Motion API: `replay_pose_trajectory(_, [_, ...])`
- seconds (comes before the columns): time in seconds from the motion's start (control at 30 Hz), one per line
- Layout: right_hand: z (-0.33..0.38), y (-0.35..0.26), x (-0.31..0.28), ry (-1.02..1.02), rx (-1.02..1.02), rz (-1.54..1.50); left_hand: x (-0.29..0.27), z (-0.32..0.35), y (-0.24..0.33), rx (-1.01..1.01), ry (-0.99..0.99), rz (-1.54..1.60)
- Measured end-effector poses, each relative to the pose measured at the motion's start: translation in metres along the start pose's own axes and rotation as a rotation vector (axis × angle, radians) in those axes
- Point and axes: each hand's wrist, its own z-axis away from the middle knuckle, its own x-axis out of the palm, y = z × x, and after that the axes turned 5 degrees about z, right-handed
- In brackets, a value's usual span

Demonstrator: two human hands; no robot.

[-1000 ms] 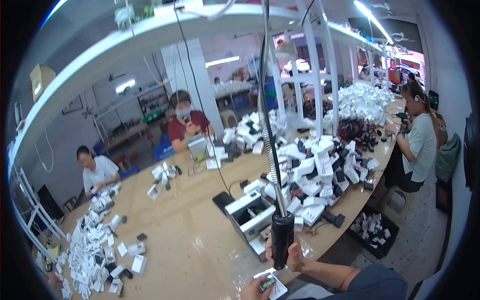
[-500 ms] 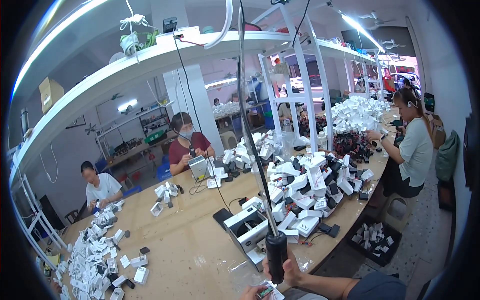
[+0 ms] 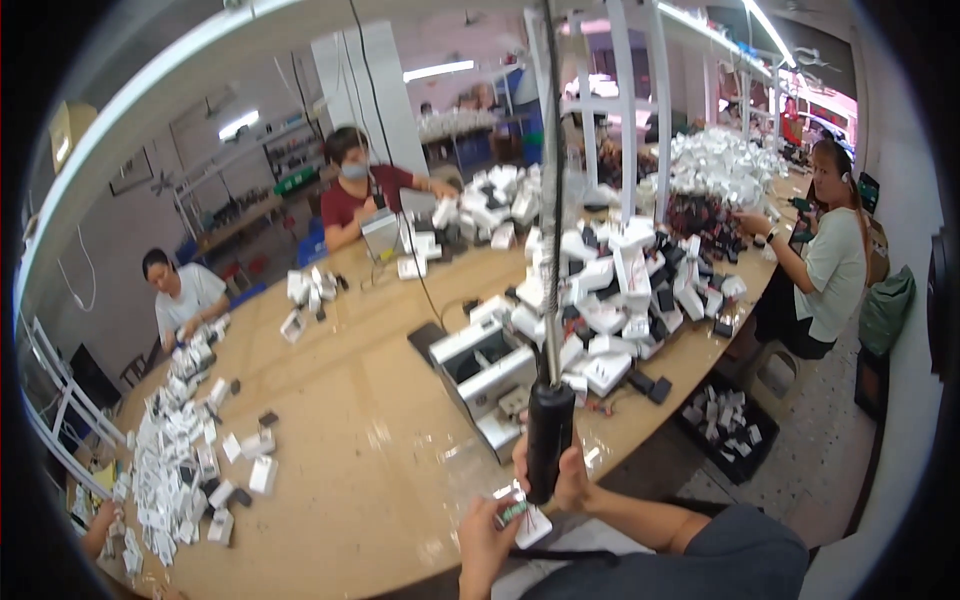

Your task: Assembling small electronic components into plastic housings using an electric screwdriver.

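My right hand is wrapped round the black handle of an upright electric screwdriver, whose cable and metal spring run upward. My left hand pinches a small green circuit board together with a white plastic housing with thin red wires. Both sit just below and beside the screwdriver's lower end; whether its tip touches them cannot be made out. Just beyond my hands stands a white and black box-shaped machine with an opening on top.
White housings and black parts form a large heap at right, and more white housings lie along the left. A black crate of white parts stands on the floor. Co-workers sit across the table; another person stands at right.
The view has tilted downward, bringing more of my left hand and forearms in. My hands keep hold of the screwdriver and board. The co-worker in red has stretched an arm to the white pile.
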Motion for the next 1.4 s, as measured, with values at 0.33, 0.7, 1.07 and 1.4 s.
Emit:
replay_pose_trajectory(0.33, [-0.013, 0.013, 0.004, -0.029, 0.023, 0.048, -0.001, -0.010, 0.006, -0.035, 0.022, 0.033])
replay_pose_trajectory(0.7, [-0.017, 0.012, 0.020, 0.011, -0.015, 0.102, -0.002, -0.002, 0.006, -0.012, 0.010, 0.049])
replay_pose_trajectory(1.07, [-0.019, 0.013, 0.009, -0.015, -0.015, 0.122, 0.001, -0.006, 0.005, -0.032, 0.014, 0.044])
replay_pose_trajectory(1.4, [-0.033, 0.003, 0.000, 0.050, -0.143, 0.216, 0.000, -0.005, 0.009, -0.029, 0.026, 0.061])
